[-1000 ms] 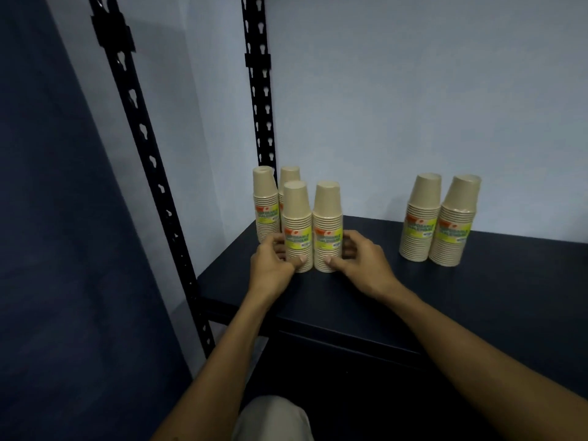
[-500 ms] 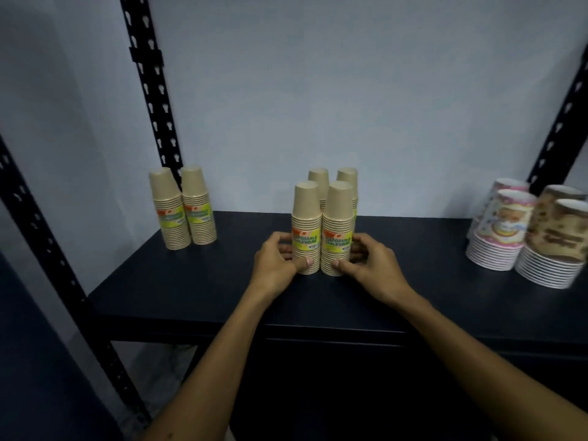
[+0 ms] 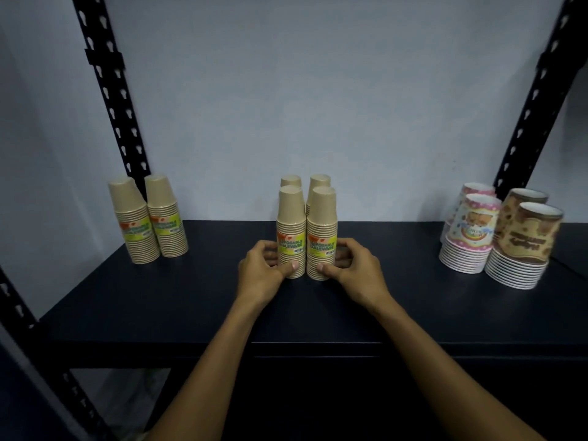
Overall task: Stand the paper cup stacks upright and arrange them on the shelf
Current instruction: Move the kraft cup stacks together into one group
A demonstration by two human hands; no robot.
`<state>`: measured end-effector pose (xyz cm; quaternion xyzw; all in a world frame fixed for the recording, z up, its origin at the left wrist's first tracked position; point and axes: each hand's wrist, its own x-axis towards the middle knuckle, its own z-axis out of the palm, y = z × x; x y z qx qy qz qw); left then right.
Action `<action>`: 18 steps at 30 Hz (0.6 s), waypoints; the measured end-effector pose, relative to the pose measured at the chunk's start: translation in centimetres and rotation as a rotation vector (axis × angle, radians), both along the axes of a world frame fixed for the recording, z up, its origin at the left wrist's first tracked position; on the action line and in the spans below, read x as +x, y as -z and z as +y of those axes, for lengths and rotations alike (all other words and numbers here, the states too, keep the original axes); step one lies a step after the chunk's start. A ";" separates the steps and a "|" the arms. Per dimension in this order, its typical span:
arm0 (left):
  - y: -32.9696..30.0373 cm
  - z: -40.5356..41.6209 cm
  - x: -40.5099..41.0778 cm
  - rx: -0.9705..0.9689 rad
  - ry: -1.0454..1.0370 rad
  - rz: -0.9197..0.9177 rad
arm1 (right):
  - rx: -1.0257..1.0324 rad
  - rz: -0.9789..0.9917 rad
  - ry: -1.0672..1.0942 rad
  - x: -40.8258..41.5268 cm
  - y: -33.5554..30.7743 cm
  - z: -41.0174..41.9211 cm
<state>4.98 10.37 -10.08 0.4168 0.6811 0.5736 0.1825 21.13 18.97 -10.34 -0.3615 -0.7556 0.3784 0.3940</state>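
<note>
- My left hand (image 3: pixel 259 273) is curling round the base of the front-left stack (image 3: pixel 291 232), thumb pressing its lowest rims.
- My right hand (image 3: pixel 356 272) is mirroring that on the front-right stack (image 3: pixel 321 233), fingers wrapping behind.
- Both are standing upright mid-shelf (image 3: pixel 191 297), touching, with two rear stacks (image 3: pixel 305 183) close behind.
- I am judging them light, top-heavy and easily crushed, so I am gripping low on the nested rims.
- Another tan pair (image 3: pixel 148 218) is standing left; patterned cups (image 3: pixel 496 237) right.
</note>
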 end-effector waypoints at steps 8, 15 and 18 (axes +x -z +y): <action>0.3 0.0 0.1 -0.021 -0.012 0.041 | -0.008 -0.005 0.105 -1.0 0.6 -0.1; 0.5 0.2 0.2 -0.036 -0.052 0.072 | 0.034 -0.042 0.123 -1.2 0.8 -0.5; 0.6 0.2 0.2 -0.045 -0.052 0.084 | 0.022 -0.048 0.097 -1.1 0.6 -0.7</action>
